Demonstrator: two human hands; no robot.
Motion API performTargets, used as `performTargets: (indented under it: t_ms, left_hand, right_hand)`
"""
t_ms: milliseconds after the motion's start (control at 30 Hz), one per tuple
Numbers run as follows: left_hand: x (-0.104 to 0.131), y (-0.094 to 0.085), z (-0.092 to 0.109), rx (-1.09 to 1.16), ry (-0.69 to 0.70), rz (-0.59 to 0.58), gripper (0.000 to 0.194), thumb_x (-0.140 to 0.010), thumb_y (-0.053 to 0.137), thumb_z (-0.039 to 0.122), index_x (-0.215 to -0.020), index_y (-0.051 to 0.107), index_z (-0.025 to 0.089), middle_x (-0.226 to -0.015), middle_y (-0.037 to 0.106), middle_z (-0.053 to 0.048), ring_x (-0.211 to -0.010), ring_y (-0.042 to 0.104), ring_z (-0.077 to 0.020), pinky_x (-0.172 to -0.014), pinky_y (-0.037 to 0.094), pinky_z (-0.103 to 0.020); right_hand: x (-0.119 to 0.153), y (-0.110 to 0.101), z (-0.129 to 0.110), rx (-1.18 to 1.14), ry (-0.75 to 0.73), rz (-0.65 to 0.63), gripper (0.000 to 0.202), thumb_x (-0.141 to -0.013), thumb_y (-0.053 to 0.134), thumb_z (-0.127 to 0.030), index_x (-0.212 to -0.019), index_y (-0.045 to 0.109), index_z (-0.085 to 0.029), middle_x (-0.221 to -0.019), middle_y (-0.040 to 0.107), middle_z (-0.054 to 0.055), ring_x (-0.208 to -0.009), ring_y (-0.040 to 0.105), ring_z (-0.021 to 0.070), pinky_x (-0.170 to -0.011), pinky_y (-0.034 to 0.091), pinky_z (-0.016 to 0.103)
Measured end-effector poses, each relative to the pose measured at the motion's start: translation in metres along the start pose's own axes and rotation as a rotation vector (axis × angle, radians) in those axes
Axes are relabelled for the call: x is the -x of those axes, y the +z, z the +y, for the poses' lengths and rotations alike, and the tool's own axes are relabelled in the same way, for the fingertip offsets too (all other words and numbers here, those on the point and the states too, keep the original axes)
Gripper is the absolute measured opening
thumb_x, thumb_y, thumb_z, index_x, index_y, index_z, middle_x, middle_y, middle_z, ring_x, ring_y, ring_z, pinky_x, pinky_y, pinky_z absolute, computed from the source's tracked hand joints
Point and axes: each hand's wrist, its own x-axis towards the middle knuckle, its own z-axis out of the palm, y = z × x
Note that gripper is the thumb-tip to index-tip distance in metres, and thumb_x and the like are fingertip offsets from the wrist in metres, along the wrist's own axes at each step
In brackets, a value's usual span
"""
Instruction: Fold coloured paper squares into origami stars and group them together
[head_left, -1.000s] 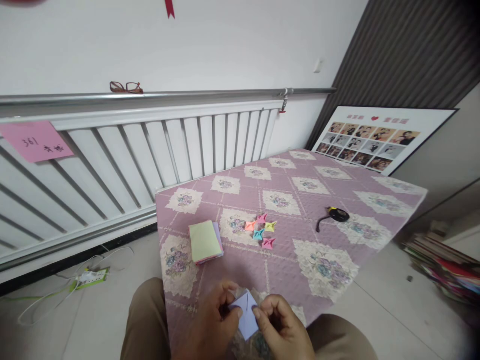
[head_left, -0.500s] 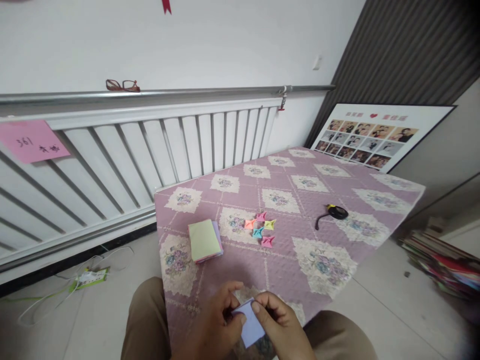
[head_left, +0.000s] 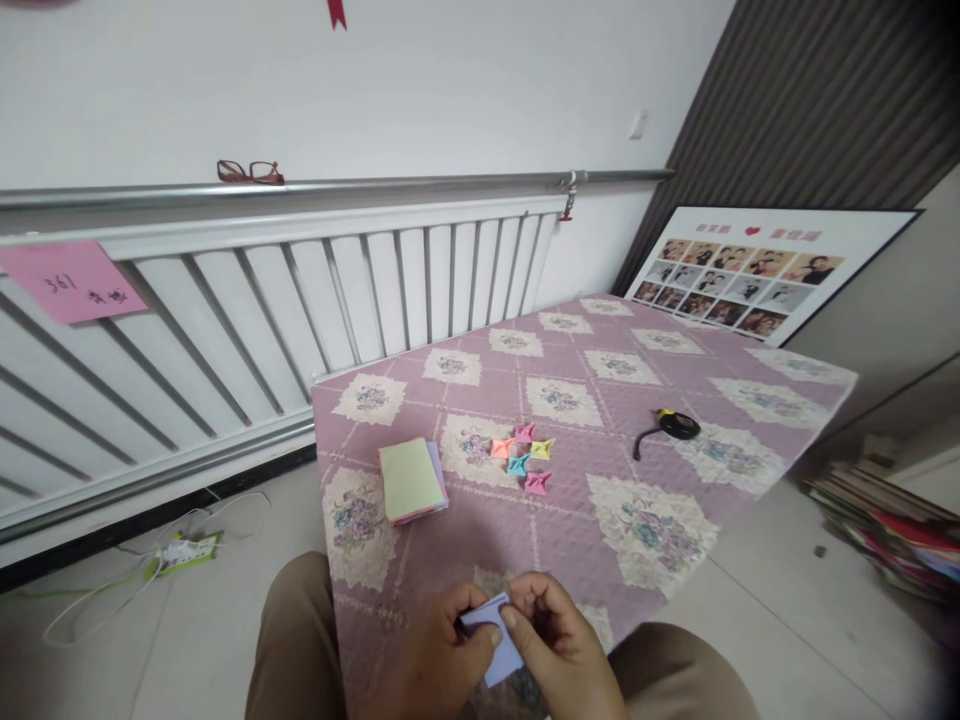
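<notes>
Turning between the fingertips, the small folded piece of pale violet paper had gone from a point-up diamond with a dark slit facing the camera, a second earlier, to a narrower, tilted shape with layered edges along its top. The slit no longer showed, which suggested that the folding had moved on to another face or crease (whether a new fold had been made was not clear).

The bare left hand pinched the paper's left side, its thumb flat across the front. The bare right hand gripped the upper right edge between thumb and curled fingers, so both grips were closed on the paper with no visible slack. The two thumbs angled inward, nearly meeting, low over the near edge of the purple floral tablecloth, nearer the person than the neat stack of pale green-topped paper sheets.
</notes>
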Motion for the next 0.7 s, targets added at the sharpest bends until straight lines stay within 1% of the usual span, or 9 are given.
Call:
performTargets:
  t_ms: [67, 200, 333, 500, 700]
  left_hand:
    - [0.0, 0.0, 0.0, -0.003, 0.001, 0.006, 0.005, -0.075, 0.053, 0.023, -0.072, 0.054, 0.019, -0.063, 0.047, 0.005, -0.062, 0.045, -0.0124, -0.058, 0.034, -0.023]
    - [0.002, 0.0, 0.001, -0.008, 0.01, 0.01, 0.006, -0.075, 0.053, 0.024, -0.071, 0.054, 0.02, -0.063, 0.047, 0.005, -0.062, 0.045, -0.0128, -0.058, 0.033, -0.023]
    - [0.003, 0.0, 0.001, -0.027, 0.017, 0.008, 0.007, -0.075, 0.052, 0.023, -0.07, 0.053, 0.019, -0.063, 0.045, 0.005, -0.062, 0.043, -0.0129, -0.058, 0.032, -0.023]
    - [0.004, 0.0, 0.001, -0.032, 0.016, -0.007, 0.005, -0.074, 0.051, 0.02, -0.069, 0.051, 0.019, -0.063, 0.043, 0.005, -0.062, 0.042, -0.0127, -0.057, 0.031, -0.023]
    - [0.004, -0.001, -0.003, -0.04, 0.07, 0.001, 0.005, -0.073, 0.051, 0.018, -0.068, 0.05, 0.019, -0.062, 0.044, 0.005, -0.062, 0.042, -0.0122, -0.058, 0.031, -0.023]
  right_hand:
    - [0.001, -0.001, -0.002, 0.064, -0.045, -0.004, 0.026, -0.077, 0.07, -0.046, -0.083, 0.061, -0.022, -0.07, 0.052, -0.003, -0.063, 0.051, 0.014, -0.057, 0.042, 0.023]
    - [0.002, -0.004, -0.008, 0.24, -0.158, -0.05, 0.012, -0.084, 0.062, -0.034, -0.08, 0.061, -0.023, -0.07, 0.051, -0.003, -0.063, 0.051, 0.0138, -0.059, 0.043, 0.023]
    - [0.001, -0.006, -0.013, 0.339, -0.247, -0.079, 0.01, -0.085, 0.058, -0.028, -0.077, 0.061, -0.023, -0.069, 0.052, -0.003, -0.062, 0.052, 0.0132, -0.058, 0.042, 0.022]
    - [0.001, -0.01, -0.017, 0.421, -0.319, -0.094, 0.009, -0.086, 0.057, -0.024, -0.077, 0.061, -0.023, -0.071, 0.054, -0.002, -0.065, 0.055, 0.0136, -0.06, 0.043, 0.022]
    - [0.004, -0.014, -0.024, 0.476, -0.339, -0.116, 0.008, -0.085, 0.059, -0.025, -0.082, 0.066, -0.024, -0.074, 0.059, 0.0, -0.067, 0.058, 0.0143, -0.062, 0.046, 0.022]
